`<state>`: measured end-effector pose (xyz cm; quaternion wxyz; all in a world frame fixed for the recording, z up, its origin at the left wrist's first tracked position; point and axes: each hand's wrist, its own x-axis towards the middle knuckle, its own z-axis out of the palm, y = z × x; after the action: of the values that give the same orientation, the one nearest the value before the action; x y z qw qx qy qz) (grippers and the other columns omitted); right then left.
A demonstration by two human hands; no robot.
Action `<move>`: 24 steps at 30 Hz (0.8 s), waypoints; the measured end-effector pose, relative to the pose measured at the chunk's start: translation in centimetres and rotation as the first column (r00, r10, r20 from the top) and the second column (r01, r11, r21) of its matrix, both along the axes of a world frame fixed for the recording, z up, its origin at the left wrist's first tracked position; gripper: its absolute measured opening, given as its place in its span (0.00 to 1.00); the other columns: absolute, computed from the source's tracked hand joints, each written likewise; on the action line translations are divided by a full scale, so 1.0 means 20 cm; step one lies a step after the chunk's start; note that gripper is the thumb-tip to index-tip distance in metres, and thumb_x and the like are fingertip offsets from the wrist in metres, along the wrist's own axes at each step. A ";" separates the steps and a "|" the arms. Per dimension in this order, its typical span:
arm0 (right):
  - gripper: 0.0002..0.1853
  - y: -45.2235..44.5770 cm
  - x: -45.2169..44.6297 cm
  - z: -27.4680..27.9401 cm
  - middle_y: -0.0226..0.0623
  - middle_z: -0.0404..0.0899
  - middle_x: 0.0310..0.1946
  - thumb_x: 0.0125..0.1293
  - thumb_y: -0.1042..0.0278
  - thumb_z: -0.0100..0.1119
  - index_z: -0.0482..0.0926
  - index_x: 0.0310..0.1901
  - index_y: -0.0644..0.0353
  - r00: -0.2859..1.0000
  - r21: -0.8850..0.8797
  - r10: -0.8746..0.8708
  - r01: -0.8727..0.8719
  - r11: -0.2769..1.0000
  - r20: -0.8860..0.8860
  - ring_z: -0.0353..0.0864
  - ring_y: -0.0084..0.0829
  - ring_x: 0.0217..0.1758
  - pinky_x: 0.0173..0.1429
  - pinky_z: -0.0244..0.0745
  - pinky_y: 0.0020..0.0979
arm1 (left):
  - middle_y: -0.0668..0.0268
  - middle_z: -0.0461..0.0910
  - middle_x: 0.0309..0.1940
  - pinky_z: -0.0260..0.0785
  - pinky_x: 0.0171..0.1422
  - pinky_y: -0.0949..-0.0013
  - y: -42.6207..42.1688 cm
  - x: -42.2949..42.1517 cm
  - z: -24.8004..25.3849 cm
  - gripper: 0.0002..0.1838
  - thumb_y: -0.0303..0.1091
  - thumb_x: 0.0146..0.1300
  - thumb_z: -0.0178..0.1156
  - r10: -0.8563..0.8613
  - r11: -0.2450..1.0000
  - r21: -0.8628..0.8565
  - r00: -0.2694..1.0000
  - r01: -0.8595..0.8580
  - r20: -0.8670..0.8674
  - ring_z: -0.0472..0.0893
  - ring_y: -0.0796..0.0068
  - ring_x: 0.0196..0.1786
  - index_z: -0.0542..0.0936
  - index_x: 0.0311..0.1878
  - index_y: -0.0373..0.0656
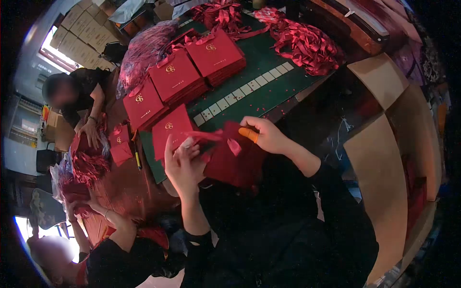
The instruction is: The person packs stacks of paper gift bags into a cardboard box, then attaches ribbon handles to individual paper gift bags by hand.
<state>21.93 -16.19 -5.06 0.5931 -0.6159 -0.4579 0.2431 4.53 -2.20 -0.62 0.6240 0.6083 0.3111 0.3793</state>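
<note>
A dark red paper gift bag (240, 165) is in front of my body, tilted. My right hand (269, 137), with an orange finger cot on one digit, pinches its upper edge. A glossy red ribbon (209, 136) runs from the bag toward my left hand (185, 165), which wears a white finger cot. The left fingers are closed around the ribbon's end, with the index finger raised. Just behind my left hand a red bag with a gold logo (175, 126) lies flat on the green mat (252, 103).
Stacked red bags (177, 77) stand farther back, near a heap of red ribbons (309, 45). A strip of pale squares (240, 92) crosses the mat. An open cardboard box (379, 192) stands at right. Two people work at left, their hands on red items; a yellow-black cutter (138, 160) lies nearby.
</note>
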 end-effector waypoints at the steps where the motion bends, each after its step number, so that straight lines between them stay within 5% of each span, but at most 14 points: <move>1: 0.04 0.02 0.02 -0.05 0.39 0.76 0.28 0.64 0.75 0.54 0.70 0.36 0.66 0.998 0.053 -0.001 0.005 0.999 -0.065 0.72 0.23 0.33 0.38 0.68 0.29 | 0.58 0.79 0.41 0.74 0.45 0.71 -0.07 0.01 -0.03 0.22 0.28 0.67 0.52 0.032 0.984 0.173 0.999 -0.034 0.013 0.79 0.71 0.41 0.65 0.63 0.34; 2: 0.04 0.02 0.03 -0.03 0.39 0.76 0.28 0.64 0.75 0.54 0.70 0.36 0.66 0.998 0.057 -0.021 0.024 0.998 -0.059 0.72 0.22 0.33 0.38 0.68 0.29 | 0.58 0.79 0.44 0.74 0.46 0.71 -0.12 0.01 -0.07 0.22 0.25 0.65 0.55 0.062 0.938 0.339 0.998 -0.069 0.030 0.79 0.70 0.43 0.66 0.61 0.34; 4: 0.05 0.04 0.05 -0.02 0.40 0.76 0.28 0.63 0.75 0.55 0.71 0.36 0.66 0.993 0.059 -0.018 0.025 0.998 -0.117 0.72 0.22 0.34 0.39 0.68 0.28 | 0.56 0.75 0.50 0.73 0.45 0.71 -0.16 -0.04 -0.09 0.16 0.22 0.57 0.62 0.039 0.669 0.703 0.933 0.240 -0.356 0.78 0.71 0.46 0.76 0.50 0.36; 6: 0.05 0.04 0.06 0.05 0.41 0.76 0.27 0.63 0.75 0.55 0.71 0.36 0.66 0.999 0.050 -0.045 0.047 0.998 -0.030 0.73 0.24 0.33 0.38 0.69 0.28 | 0.57 0.75 0.49 0.72 0.45 0.71 -0.18 -0.03 -0.10 0.12 0.23 0.56 0.64 0.009 0.751 0.623 0.940 0.219 -0.341 0.78 0.70 0.47 0.78 0.45 0.36; 8: 0.09 0.06 0.07 0.05 0.39 0.76 0.32 0.60 0.71 0.60 0.73 0.38 0.64 0.994 0.009 -0.098 0.098 0.995 0.043 0.75 0.33 0.38 0.43 0.68 0.32 | 0.58 0.76 0.46 0.71 0.47 0.72 -0.16 -0.03 -0.12 0.10 0.22 0.56 0.63 -0.112 0.935 0.293 0.949 0.202 -0.296 0.77 0.70 0.46 0.77 0.42 0.36; 9: 0.11 0.07 0.05 0.08 0.38 0.75 0.37 0.59 0.68 0.62 0.73 0.39 0.62 0.872 0.183 -0.372 0.329 0.927 0.317 0.74 0.36 0.42 0.46 0.66 0.35 | 0.58 0.76 0.46 0.71 0.47 0.72 -0.15 -0.02 -0.14 0.10 0.22 0.56 0.63 -0.115 0.934 0.293 0.948 0.205 -0.296 0.77 0.70 0.46 0.77 0.42 0.36; 10: 0.14 0.08 0.03 0.12 0.37 0.74 0.42 0.57 0.64 0.64 0.73 0.40 0.61 0.606 0.405 -0.618 0.467 0.786 0.501 0.72 0.39 0.47 0.50 0.65 0.37 | 0.58 0.76 0.47 0.70 0.48 0.73 -0.16 -0.02 -0.17 0.08 0.21 0.56 0.61 -0.100 0.931 0.305 0.945 0.199 -0.313 0.77 0.70 0.46 0.77 0.40 0.35; 13: 0.19 -0.03 -0.07 0.17 0.36 0.68 0.39 0.52 0.59 0.68 0.73 0.40 0.58 0.698 0.004 -0.267 0.354 0.935 0.664 0.68 0.40 0.45 0.50 0.62 0.40 | 0.59 0.75 0.47 0.69 0.50 0.74 -0.18 0.03 -0.17 0.05 0.18 0.59 0.58 -0.074 0.872 0.449 0.958 0.197 -0.275 0.75 0.74 0.46 0.75 0.39 0.32; 15: 0.16 -0.06 -0.10 0.10 0.35 0.67 0.34 0.52 0.61 0.69 0.75 0.34 0.61 0.684 0.016 -0.260 0.342 0.940 0.682 0.69 0.38 0.42 0.47 0.64 0.38 | 0.64 0.78 0.40 0.69 0.46 0.76 -0.16 0.04 -0.23 0.06 0.23 0.64 0.56 -0.131 0.970 0.190 0.986 0.150 -0.107 0.76 0.80 0.40 0.75 0.42 0.32; 17: 0.14 -0.14 -0.10 0.16 0.36 0.68 0.33 0.53 0.63 0.68 0.75 0.27 0.64 0.956 -0.196 -0.020 0.081 0.977 0.293 0.70 0.36 0.40 0.45 0.67 0.34 | 0.65 0.78 0.37 0.69 0.46 0.75 -0.16 0.05 -0.20 0.06 0.24 0.66 0.53 -0.104 0.971 0.196 0.982 0.134 -0.157 0.75 0.82 0.39 0.74 0.42 0.31; 19: 0.10 -0.23 -0.08 0.20 0.35 0.70 0.34 0.57 0.65 0.65 0.78 0.28 0.65 0.986 -0.196 0.104 -0.078 0.978 0.127 0.71 0.31 0.40 0.45 0.68 0.29 | 0.66 0.78 0.36 0.69 0.43 0.76 -0.12 0.04 -0.23 0.07 0.26 0.67 0.53 -0.010 0.973 0.223 0.982 0.053 -0.190 0.75 0.83 0.38 0.75 0.43 0.31; 21: 0.09 -0.32 -0.08 0.27 0.32 0.72 0.35 0.60 0.66 0.62 0.82 0.35 0.63 0.946 -0.256 0.286 -0.317 0.913 -0.151 0.73 0.26 0.41 0.47 0.67 0.28 | 0.64 0.79 0.39 0.68 0.47 0.76 -0.12 0.04 -0.20 0.07 0.24 0.66 0.53 -0.024 0.989 0.138 0.985 0.048 -0.169 0.76 0.81 0.41 0.74 0.43 0.31; 24: 0.09 -0.36 -0.09 0.22 0.30 0.75 0.35 0.59 0.67 0.62 0.83 0.39 0.61 0.715 -0.025 0.548 -0.617 0.787 -0.434 0.73 0.24 0.44 0.49 0.68 0.27 | 0.62 0.79 0.41 0.68 0.51 0.76 -0.12 0.06 -0.21 0.07 0.23 0.65 0.53 -0.038 0.999 0.018 0.991 0.040 -0.131 0.76 0.80 0.44 0.74 0.44 0.31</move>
<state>20.18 -23.48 -0.74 0.5131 -0.4232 -0.4739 0.5771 5.78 -4.67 -4.83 0.6032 0.6442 0.3354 0.3296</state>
